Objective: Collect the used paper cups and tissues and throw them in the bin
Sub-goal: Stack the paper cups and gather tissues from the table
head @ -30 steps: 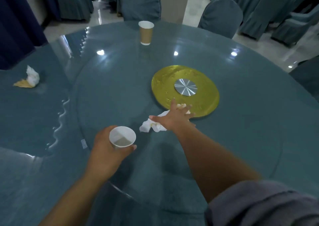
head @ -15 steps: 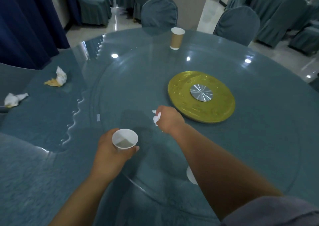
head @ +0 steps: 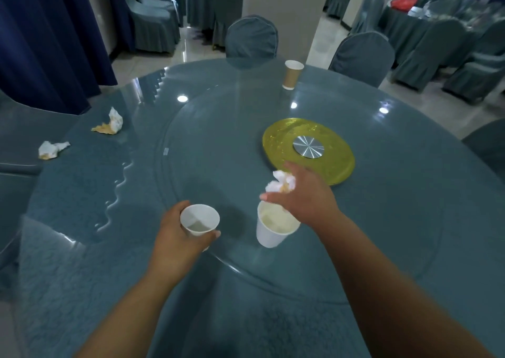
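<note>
the crumpled tissue (head: 282, 184), soft, nearly weightless and stained, is bunched in the curled fingers of the right hand (head: 306, 199), just above the mouth of a white paper cup (head: 273, 229) that stands on the glass table (head: 410, 221) toward its 6 o'clock edge; it should squash into that cup easily. the left hand (head: 175, 240) is wrapped round a second white cup (head: 199, 221), light and thin-walled, best held gently so it doesn't buckle. a brown cup (head: 292, 74) stands at 12 o'clock, and a stained wad (head: 110, 123) and another wad (head: 52, 149) lie near 10 o'clock.
</note>
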`<state>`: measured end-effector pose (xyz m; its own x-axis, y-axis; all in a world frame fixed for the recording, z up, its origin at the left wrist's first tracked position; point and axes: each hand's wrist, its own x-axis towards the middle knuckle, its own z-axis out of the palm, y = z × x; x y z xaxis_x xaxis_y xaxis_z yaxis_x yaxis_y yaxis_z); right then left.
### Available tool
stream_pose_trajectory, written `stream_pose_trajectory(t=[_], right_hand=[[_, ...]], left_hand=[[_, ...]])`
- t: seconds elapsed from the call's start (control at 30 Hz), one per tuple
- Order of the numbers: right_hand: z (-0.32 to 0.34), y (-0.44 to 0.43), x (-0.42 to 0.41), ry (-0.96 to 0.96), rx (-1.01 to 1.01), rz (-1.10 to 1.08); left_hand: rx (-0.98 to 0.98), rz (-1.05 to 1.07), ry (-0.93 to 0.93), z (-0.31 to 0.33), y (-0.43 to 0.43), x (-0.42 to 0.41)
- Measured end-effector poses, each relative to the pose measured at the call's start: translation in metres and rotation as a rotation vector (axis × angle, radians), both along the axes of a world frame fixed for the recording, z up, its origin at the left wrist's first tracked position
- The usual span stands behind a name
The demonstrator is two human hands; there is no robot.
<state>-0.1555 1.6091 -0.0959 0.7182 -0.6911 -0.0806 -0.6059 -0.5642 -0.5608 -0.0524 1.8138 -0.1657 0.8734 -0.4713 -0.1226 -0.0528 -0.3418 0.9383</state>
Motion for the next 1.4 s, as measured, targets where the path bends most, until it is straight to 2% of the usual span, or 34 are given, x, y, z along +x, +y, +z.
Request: stream_pose_trajectory(t=[0.1, 0.2, 0.37, 0.57, 0.83, 0.9, 1.0, 1.1, 1.23, 1.4], right_hand=[[-0.011, 0.010, -0.012, 0.225, -0.022, 0.072], [-0.030, 0.018, -0.012, 0.312, -0.030, 0.144], [-0.044, 0.021, 0.008, 0.194, 0.048, 0.090], [-0.043, 0.029, 0.030, 0.247, -0.032, 0.095], [-0.039, 0.034, -0.002, 0.089, 0.001, -0.048], [-0.035, 0.026, -0.017, 0.129, -0.046, -0.110], [-0.027, 0.009, -0.041, 0.302, -0.101, -0.200], [-0.025, -0.008, -0.060, 0.422, -0.032, -0.248], [-0.040, -0.007, -0.068, 0.355, 0.080, -0.223], [-0.052, 0.010, -0.051, 0.251, 0.063, -0.154]], left_hand=[[-0.003, -0.003, 0.024, -0.005, 0.005, -0.003], [0.012, 0.003, 0.023, -0.006, 0.007, -0.003], [0.027, 0.028, 0.014, -0.005, 0.010, 0.000], [0.055, 0.054, -0.008, -0.003, 0.016, 0.005], [0.042, 0.058, -0.012, 0.002, 0.023, -0.002], [0.046, 0.042, -0.009, 0.002, 0.024, -0.006], [0.043, 0.014, 0.010, 0.002, 0.021, -0.015], [0.036, -0.023, 0.009, 0.004, 0.014, -0.022], [0.043, -0.040, 0.009, 0.005, 0.005, -0.029], [0.051, -0.036, 0.011, 0.003, 0.002, -0.029]])
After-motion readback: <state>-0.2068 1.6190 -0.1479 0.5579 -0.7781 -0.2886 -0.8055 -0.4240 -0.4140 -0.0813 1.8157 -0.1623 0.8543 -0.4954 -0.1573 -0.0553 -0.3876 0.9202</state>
